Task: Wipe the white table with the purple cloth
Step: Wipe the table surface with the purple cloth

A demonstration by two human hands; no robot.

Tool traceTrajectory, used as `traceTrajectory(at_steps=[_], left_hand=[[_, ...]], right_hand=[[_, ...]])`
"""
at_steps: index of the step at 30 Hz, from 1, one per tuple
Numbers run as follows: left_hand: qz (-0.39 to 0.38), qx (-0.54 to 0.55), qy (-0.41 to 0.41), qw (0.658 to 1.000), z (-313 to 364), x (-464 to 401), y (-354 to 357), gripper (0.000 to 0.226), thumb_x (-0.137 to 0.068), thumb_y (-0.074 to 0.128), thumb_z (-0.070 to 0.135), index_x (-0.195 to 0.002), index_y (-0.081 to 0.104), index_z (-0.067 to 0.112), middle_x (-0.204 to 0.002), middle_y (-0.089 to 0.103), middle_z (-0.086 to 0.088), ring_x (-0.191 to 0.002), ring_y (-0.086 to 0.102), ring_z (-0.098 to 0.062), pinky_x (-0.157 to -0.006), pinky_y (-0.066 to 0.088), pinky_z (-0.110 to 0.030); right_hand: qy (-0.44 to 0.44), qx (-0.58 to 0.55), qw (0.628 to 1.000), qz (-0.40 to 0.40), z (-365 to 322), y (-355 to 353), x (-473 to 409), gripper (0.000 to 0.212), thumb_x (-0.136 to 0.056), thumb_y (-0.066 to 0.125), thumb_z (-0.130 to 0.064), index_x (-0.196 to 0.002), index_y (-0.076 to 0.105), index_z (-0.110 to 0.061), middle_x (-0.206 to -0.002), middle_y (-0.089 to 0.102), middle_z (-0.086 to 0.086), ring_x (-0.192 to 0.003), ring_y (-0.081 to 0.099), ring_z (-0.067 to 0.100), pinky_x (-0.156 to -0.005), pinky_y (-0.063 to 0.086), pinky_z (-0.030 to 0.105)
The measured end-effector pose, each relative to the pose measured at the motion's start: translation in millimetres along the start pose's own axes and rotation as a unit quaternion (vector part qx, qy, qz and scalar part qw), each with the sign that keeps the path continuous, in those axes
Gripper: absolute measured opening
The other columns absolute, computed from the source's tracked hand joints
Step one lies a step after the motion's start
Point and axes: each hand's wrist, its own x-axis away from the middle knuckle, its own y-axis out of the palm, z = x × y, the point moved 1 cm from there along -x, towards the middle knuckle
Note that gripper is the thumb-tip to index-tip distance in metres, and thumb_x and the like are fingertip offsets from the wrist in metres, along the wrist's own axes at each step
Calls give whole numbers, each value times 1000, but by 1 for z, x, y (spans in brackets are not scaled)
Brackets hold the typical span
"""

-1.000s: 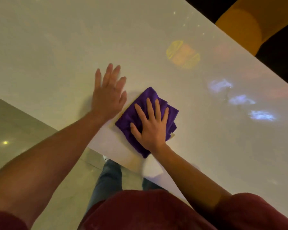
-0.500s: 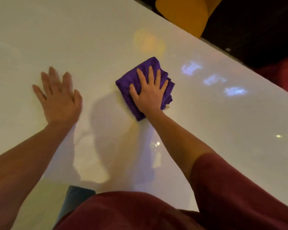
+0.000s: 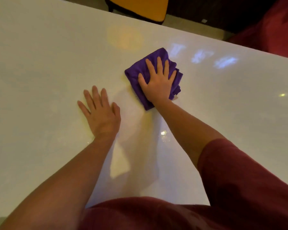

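Note:
The folded purple cloth (image 3: 140, 70) lies on the glossy white table (image 3: 40, 72), past the middle toward the far edge. My right hand (image 3: 158, 82) presses flat on top of the cloth with fingers spread, covering most of it. My left hand (image 3: 101, 112) rests palm down on the bare table, fingers apart, to the left of the cloth and nearer to me, holding nothing.
A yellow chair seat (image 3: 140, 7) stands beyond the table's far edge. A dark red seat (image 3: 276, 27) sits at the far right corner. Light reflections (image 3: 223, 62) show on the table right of the cloth. My red shirt fills the bottom of the view.
My right hand has pushed the cloth away from the near edge toward the table's far side. My left hand stayed flat on the table while the view swung.

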Motion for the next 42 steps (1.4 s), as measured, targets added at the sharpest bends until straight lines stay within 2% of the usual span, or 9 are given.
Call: traceTrajectory(at_steps=[11, 20, 24, 26, 32, 35, 37, 40, 42], left_hand=[[20, 24, 0, 1000, 8, 2, -1, 63, -99, 40, 36, -156, 37, 11, -168, 28, -17, -157, 17, -43, -124, 10, -67], [-15, 49, 4, 999, 7, 4, -14, 67, -98, 37, 45, -157, 38, 14, -169, 26, -12, -158, 13, -37, -127, 4, -61], [-50, 171, 27, 984, -23, -1, -38, 50, -101, 47, 31, -146, 55, 11, -164, 38, -10, -155, 27, -32, -128, 15, -50], [-27, 217, 35, 975, -53, 8, -55, 49, -99, 50, 27, -143, 57, 5, -160, 43, -15, -151, 34, -35, -125, 23, -46], [46, 131, -83, 987, -195, 76, -83, 47, -100, 59, 15, -144, 53, 0, -160, 39, -23, -153, 26, -43, -121, 23, -54], [8, 78, -139, 987, -267, 109, -88, 49, -102, 56, 16, -147, 48, -1, -162, 33, -27, -153, 23, -46, -120, 24, -61], [-33, 47, -135, 989, -301, 127, -91, 50, -106, 50, 19, -153, 43, 5, -165, 28, -26, -154, 21, -44, -123, 21, -61], [-49, 86, -90, 991, -329, 130, -99, 45, -108, 46, 21, -151, 49, 7, -164, 34, -22, -152, 30, -41, -124, 22, -54], [-34, 165, -124, 978, -337, 121, -110, 40, -110, 44, 22, -143, 59, 4, -156, 48, -19, -144, 44, -37, -122, 29, -49]], right_hand=[[205, 23, 978, 0, 151, -33, 43, 72, -103, 33, -66, -167, 28, -33, -178, 16, 10, -164, 9, 40, -129, 5, 67], [266, 2, 964, 13, 158, -34, 189, 77, -98, 28, -67, -165, 34, -30, -176, 24, 10, -163, 15, 38, -129, 10, 65], [232, -14, 973, 3, 107, -23, 243, 77, -99, 28, -67, -165, 36, -28, -176, 23, 9, -164, 14, 37, -130, 8, 64], [193, -13, 981, -13, 74, -14, 257, 75, -100, 30, -66, -165, 37, -29, -177, 22, 9, -164, 12, 36, -131, 9, 64], [37, -16, 997, -61, -39, 13, 270, 71, -103, 30, -68, -166, 31, -33, -178, 15, 6, -166, 4, 33, -132, 2, 61], [-33, -24, 996, -78, -97, 21, 264, 71, -103, 25, -69, -165, 31, -34, -178, 17, 7, -165, 5, 33, -132, 6, 62], [-78, -21, 993, -87, -136, 26, 262, 69, -105, 25, -65, -165, 33, -33, -177, 20, 8, -165, 9, 35, -131, 9, 62], [-140, -6, 983, -115, -187, 35, 263, 61, -110, 28, -56, -166, 30, -33, -178, 19, 6, -165, 9, 33, -132, 7, 61], [-166, -9, 975, -146, -219, 41, 269, 58, -112, 28, -53, -167, 26, -35, -179, 15, 4, -166, 5, 31, -133, 1, 59]])
